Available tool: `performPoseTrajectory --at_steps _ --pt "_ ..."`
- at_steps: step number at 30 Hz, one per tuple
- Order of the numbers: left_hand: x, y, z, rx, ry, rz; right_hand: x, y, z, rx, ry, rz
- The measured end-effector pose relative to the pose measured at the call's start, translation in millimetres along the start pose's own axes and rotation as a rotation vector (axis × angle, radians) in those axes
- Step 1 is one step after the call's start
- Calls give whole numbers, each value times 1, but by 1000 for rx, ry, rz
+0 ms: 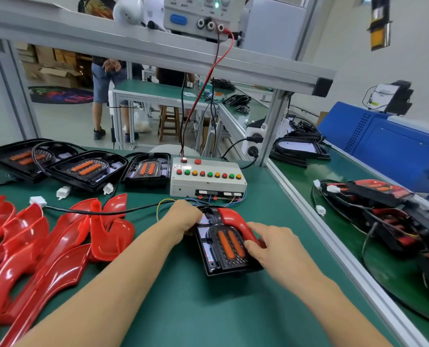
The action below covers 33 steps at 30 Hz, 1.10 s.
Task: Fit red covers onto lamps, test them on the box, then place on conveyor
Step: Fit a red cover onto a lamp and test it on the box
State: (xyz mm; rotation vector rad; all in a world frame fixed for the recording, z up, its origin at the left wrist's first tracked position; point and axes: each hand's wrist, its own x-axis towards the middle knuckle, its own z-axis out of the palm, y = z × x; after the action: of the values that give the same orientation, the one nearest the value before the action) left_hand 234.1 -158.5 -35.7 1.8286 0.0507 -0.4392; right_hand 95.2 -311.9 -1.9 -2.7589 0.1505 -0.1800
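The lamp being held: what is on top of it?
A red cover lies along the right side of the lamp, under the right hand. The left hand grips its far left corner. The hands hide how it seats.

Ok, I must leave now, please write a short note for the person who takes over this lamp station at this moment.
Left hand: grips the far left edge of the lamp on the green mat.
Right hand: fingers pinch the red cover at the lamp's right side.
Done: the cover lies on this lamp; I cannot tell if it is fully seated. Finished lamps lie on the conveyor, right.
Left: test this lamp on the test box, then conveyor. Three uncovered lamps wait behind, loose red covers left.
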Motion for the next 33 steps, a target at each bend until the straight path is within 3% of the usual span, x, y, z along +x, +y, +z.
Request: performPoseTrajectory --at_steps 8,11,14,17,19,21,33 --pt "-7 5 -5 -456 -119 -137 0 5 3 91 30 -71" --pt "-10 13 -4 -488 -196 -121 -1 8 6 38 60 -79" --pt "-8 15 -1 -412 -165 -86 0 14 8 41 65 -40" --pt "-7 15 -4 -401 -165 -55 0 19 9 437 -13 92" --pt "-8 15 -7 -405 -198 -37 -2 20 9 802 -171 226" --pt "-8 15 -8 -406 -225 -28 -1 21 9 1004 -296 271" --pt "-7 19 -7 -390 -210 -6 2 21 14 1078 -223 276"
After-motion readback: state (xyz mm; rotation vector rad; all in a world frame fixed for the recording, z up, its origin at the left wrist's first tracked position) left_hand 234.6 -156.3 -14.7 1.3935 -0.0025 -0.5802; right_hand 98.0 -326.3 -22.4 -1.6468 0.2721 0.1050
